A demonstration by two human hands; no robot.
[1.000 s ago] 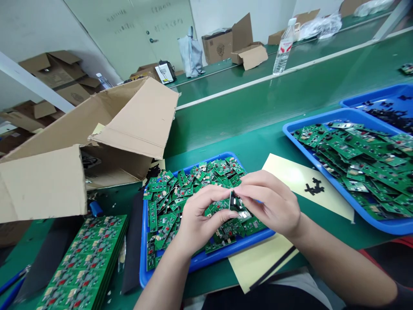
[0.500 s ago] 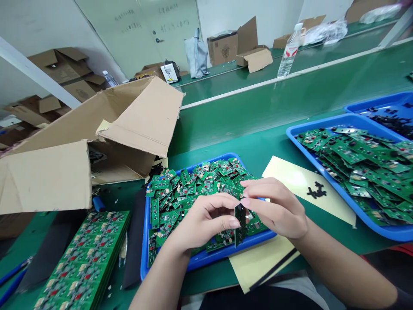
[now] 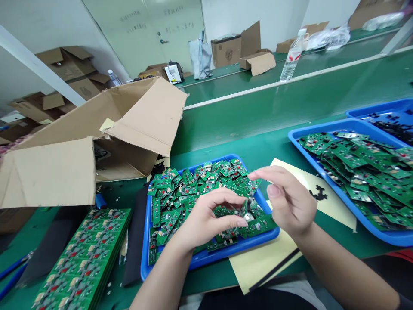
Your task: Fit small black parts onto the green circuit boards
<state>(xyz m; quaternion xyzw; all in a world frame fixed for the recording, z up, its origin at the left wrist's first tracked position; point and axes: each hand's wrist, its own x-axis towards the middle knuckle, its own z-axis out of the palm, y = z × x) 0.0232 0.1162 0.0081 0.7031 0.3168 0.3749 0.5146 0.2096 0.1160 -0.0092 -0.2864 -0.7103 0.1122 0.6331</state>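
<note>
My left hand (image 3: 211,219) pinches a small green circuit board (image 3: 248,210) between thumb and fingertips, above a blue tray (image 3: 209,261) heaped with similar boards. The held board is tilted, with a dark part at its upper edge. To its right, my right hand (image 3: 290,204) is raised with the fingers apart, touching neither the board nor the tray. Behind the right wrist lies a yellowish paper sheet (image 3: 342,209) with small black pieces (image 3: 318,193) on it. A second yellowish sheet (image 3: 245,267), bearing a black strip, sits at the near edge.
At the right is another blue tray (image 3: 292,135) full of boards; behind it, a third tray (image 3: 355,113) contains black parts. Stacked board panels (image 3: 84,254) and blue-handled pliers (image 3: 14,275) lie left. An open cardboard box (image 3: 48,172) overhangs the bench. A water bottle (image 3: 292,58) stands behind.
My right hand has drawn away from the board to the right, its fingers opening. The left hand has turned the board from edge-on to a tilted position.
</note>
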